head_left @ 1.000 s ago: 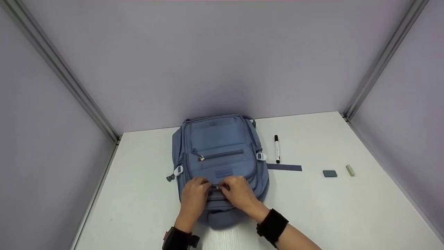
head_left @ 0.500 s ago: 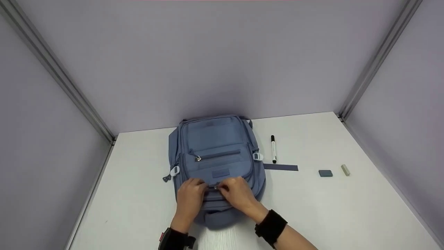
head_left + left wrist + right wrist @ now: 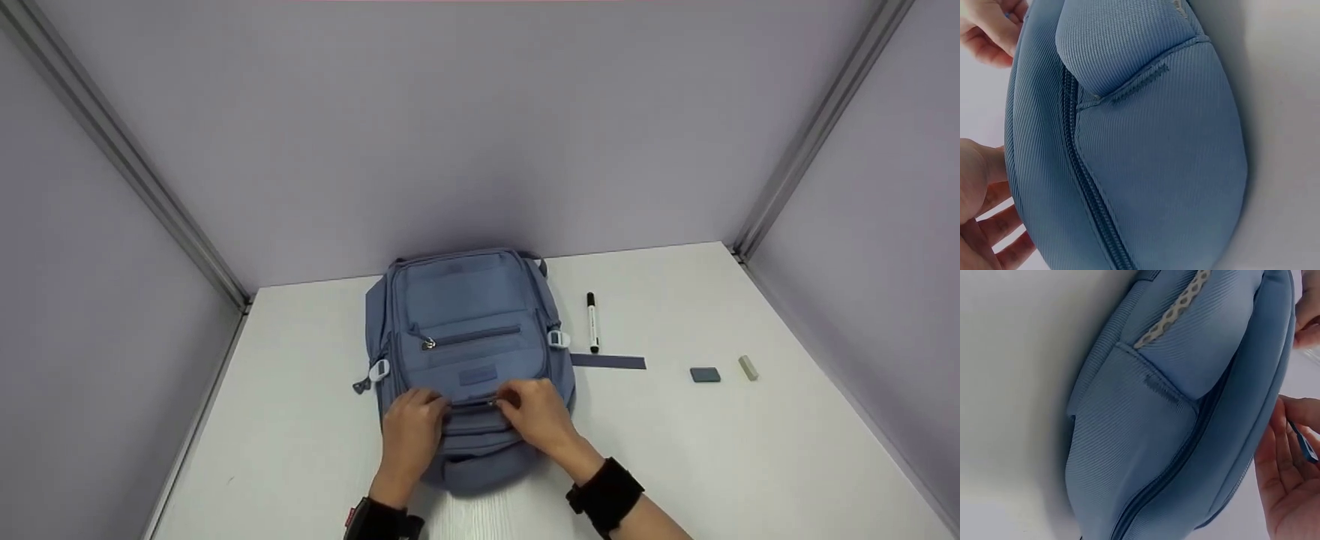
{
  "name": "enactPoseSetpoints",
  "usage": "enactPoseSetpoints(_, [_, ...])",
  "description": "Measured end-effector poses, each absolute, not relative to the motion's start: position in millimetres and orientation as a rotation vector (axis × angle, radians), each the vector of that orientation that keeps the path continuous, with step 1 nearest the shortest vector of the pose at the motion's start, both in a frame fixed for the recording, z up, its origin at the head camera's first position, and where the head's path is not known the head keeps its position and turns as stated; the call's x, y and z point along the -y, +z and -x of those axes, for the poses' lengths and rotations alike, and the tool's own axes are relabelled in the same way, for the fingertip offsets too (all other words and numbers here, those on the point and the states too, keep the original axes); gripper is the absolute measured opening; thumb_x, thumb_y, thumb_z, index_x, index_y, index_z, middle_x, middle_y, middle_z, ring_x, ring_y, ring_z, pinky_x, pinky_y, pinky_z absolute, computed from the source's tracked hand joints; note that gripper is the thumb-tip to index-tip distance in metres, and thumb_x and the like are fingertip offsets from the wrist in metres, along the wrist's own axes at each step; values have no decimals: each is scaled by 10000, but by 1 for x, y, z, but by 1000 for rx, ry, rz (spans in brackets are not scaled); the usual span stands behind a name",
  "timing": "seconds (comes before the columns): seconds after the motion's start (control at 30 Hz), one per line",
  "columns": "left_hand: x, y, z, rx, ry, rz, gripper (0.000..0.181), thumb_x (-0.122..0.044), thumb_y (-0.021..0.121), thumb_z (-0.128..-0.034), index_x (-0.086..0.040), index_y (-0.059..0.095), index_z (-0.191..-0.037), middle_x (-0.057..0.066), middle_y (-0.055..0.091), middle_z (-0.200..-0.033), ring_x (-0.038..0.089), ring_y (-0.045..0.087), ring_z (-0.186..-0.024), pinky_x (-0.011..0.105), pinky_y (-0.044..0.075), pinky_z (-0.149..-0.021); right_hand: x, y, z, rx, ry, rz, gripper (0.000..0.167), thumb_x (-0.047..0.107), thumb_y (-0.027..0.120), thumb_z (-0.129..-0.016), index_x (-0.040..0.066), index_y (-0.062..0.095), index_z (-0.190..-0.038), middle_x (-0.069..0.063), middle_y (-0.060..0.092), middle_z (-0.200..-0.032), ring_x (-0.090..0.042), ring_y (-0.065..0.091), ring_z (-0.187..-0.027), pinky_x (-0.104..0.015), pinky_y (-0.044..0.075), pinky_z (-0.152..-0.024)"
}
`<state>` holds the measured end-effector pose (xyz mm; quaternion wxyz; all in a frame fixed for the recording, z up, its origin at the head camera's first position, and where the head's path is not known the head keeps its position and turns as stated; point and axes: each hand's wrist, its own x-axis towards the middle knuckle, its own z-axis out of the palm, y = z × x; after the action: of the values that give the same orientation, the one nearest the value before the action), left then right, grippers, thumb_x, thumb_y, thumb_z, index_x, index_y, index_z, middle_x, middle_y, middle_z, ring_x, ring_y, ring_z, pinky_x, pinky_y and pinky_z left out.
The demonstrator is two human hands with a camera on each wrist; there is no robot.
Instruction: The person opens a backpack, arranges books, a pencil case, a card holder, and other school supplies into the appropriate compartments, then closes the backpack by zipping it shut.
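Where backpack lies, marker, strip beside

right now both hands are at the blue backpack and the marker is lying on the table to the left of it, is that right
Not quite: the marker lies to the right of the blue backpack, as the head view shows. The rest holds: the left hand and right hand are both at the backpack, and the marker is on the table.
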<state>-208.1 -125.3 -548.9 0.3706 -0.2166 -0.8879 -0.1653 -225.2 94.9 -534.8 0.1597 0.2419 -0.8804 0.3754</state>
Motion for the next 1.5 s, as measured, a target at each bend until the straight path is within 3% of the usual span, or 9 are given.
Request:
enactPoseSetpoints(0.6, [130,-547,205,2295,-435,552,132,4,849,-697,-65,760,-766,39,665,-778,221,635,-714,396,530,-658,-139,-534,237,2521,1020,-467,121,-32,786,-768,38,740,-854,-35,703,-771,-139,660,-687,-314,535,-630])
enactPoseSetpoints(0.87, [131,-544,202,2344,-416,582,112,-4,833,-728,-56,761,-796,47,667,-806,233,639,-756,405,530,-722,-146,-532,239,2692,968,-457,34,40,752,-841,32,740,-810,-36,698,-765,-175,646,-698,-361,520,-650])
enactPoseSetpoints(1.13, [119,-540,206,2424,-338,738,301,-117,835,-776,-51,743,-1054,68,673,-1040,267,640,-974,435,515,-841,-145,-524,234,2740,950,-474,83,73,732,-869,80,716,-787,24,653,-718,-105,573,-638,-315,480,-594])
enactPoseSetpoints(1.3, [113,-541,213,2381,-217,732,239,-116,829,-773,-86,767,-1002,43,695,-981,235,666,-889,383,545,-749,-143,-520,229,2680,984,-552,72,65,729,-869,77,721,-798,32,649,-718,-80,552,-625,-289,465,-580])
enactPoseSetpoints(1.5, [116,-544,215,2296,-114,750,168,-37,743,-770,-123,793,-905,2,731,-873,189,681,-690,339,517,-498,-149,-525,229,2602,911,-640,53,50,731,-857,71,727,-809,5,668,-752,-115,597,-652,-304,490,-601])
